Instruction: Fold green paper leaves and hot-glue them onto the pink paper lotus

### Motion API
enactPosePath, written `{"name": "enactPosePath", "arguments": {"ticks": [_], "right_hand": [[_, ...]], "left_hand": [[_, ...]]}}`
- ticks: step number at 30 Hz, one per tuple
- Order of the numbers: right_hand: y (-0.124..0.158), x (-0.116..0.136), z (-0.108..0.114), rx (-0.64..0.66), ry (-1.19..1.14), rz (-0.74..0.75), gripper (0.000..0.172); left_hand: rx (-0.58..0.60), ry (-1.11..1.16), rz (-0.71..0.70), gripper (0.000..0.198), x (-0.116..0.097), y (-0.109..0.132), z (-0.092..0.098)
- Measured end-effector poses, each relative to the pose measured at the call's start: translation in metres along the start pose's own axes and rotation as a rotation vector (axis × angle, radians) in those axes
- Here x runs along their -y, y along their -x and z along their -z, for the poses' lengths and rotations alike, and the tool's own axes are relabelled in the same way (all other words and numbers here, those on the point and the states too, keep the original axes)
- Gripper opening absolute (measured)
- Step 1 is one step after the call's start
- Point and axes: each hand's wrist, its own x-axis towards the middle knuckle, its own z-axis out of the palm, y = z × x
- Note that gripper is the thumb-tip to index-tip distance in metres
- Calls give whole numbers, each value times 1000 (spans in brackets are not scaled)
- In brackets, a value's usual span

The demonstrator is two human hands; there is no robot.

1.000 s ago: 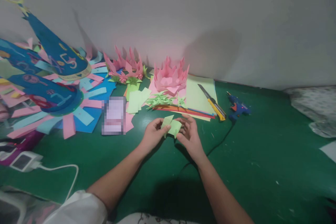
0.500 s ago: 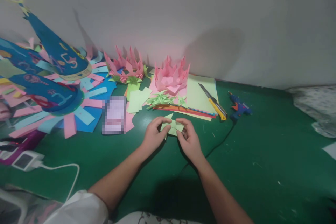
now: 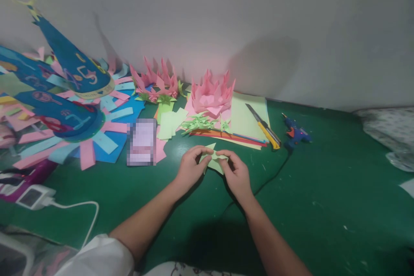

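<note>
A pale green folded paper [image 3: 216, 164] with pointed corners is held between both hands, a little above or on the green table. My left hand [image 3: 191, 166] pinches its left part between thumb and fingers. On the other side, my right hand [image 3: 237, 172] grips the upper right edge, thumb below and index finger on top. Just beyond the hands lie small green folded paper leaves [image 3: 198, 123] on a stack of coloured sheets [image 3: 250, 116]. A pink paper crown [image 3: 211, 95] stands on that stack.
To the right are a yellow utility knife [image 3: 267, 131] and a blue glue gun [image 3: 296, 132] with its cord. Left lie a blurred phone [image 3: 142, 142], light green paper pieces [image 3: 171, 123], another pink crown [image 3: 157, 82] and blue cone hats [image 3: 73, 54]. A white cable [image 3: 93, 207] crosses the left side.
My right fingers have shifted inward along the paper's upper edge, bending it, and a lower right corner of the paper now shows. My left hand keeps its pinch.
</note>
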Motion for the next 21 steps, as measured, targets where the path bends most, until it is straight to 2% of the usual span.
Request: {"name": "enactPosePath", "arguments": {"ticks": [5, 13, 21], "right_hand": [[-1, 0, 0, -66, -5, -30, 15], [-2, -4, -1, -98, -40, -84, 16], [0, 0, -2, -136, -30, -91, 16]], "left_hand": [[38, -56, -46, 13, -3, 3, -2], [97, -114, -127, 15, -4, 8, -6], [38, -142, -177, 9, -4, 10, -9]]}}
